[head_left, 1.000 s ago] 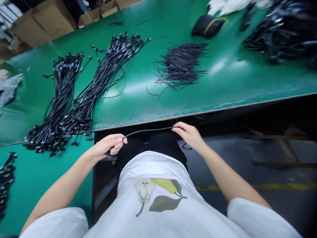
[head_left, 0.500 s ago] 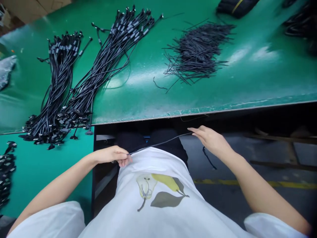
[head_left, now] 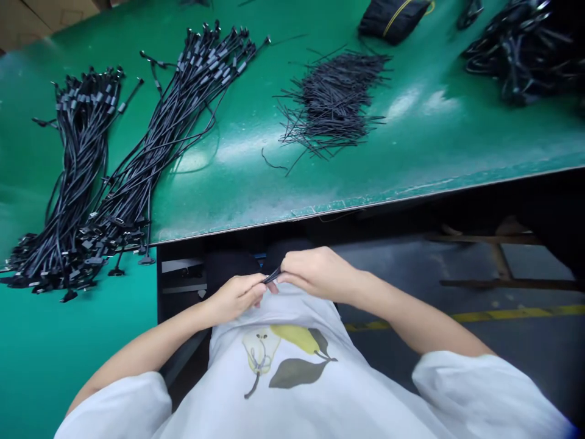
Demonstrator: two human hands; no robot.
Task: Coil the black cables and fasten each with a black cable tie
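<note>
Close in front of my body, below the table edge, both hands grip a black cable (head_left: pixel 273 276). My left hand (head_left: pixel 240 297) pinches one end of the short dark stretch that shows. From the other side my right hand (head_left: pixel 315 272) closes its fingers round it, the two hands nearly touching. Several dark strands seem to lie side by side there, and the rest of the cable is hidden by my fingers. Nearest on the table are two bundles of black cables with plugs, the left bundle (head_left: pixel 82 158) and the right bundle (head_left: pixel 159 134).
A heap of short black ties (head_left: pixel 336 100) lies on the green table (head_left: pixel 228 198). Behind it is a black bundle with a yellow band (head_left: pixel 393 21). Coiled black cables (head_left: pixel 521 55) are piled at the far right. The table's front edge runs just beyond my hands.
The cable was stretched between my widely spaced hands. My right hand has come left to meet my left hand, and the cable is now gathered between them. The view has shifted to the right.
</note>
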